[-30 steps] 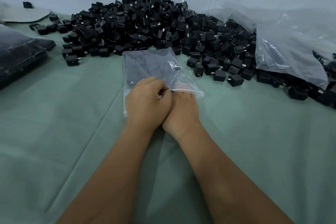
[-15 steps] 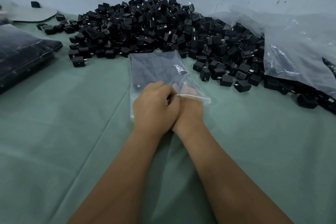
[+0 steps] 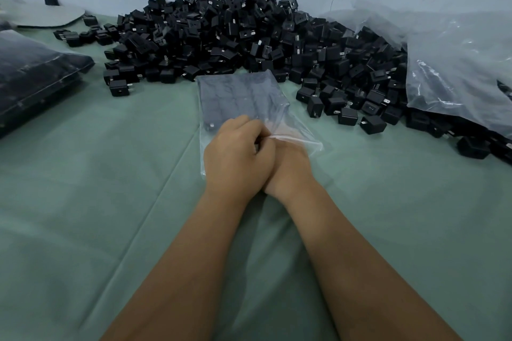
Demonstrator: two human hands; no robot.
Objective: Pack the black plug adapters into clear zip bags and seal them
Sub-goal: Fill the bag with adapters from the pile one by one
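On the green cloth-covered tabletop (image 3: 83,202), near the middle of the scene, lies a clear zip bag (image 3: 243,97) packed flat with black plug adapters, its closed bottom pointing toward the far wall and its mouth toward the near edge. Both hands meet at that mouth. The left hand (image 3: 238,158) has its fingers curled and pinches the zip strip (image 3: 293,138) at about mid-width, so its grip is clenched on the bag. The right hand (image 3: 291,166) sits pressed against the left, just to the right of it; its fingertips are tucked under the plastic at the strip and hidden by the left hand, so whether it pinches the bag cannot be told. To the right of the hands the strip runs out to the bag's near right corner.

Beyond the bag a large heap of loose adapters (image 3: 235,36) spreads against the far wall. At the right a big clear plastic sack (image 3: 457,69) drapes over more adapters. At the left edge lies a stack of filled bags (image 3: 33,75).
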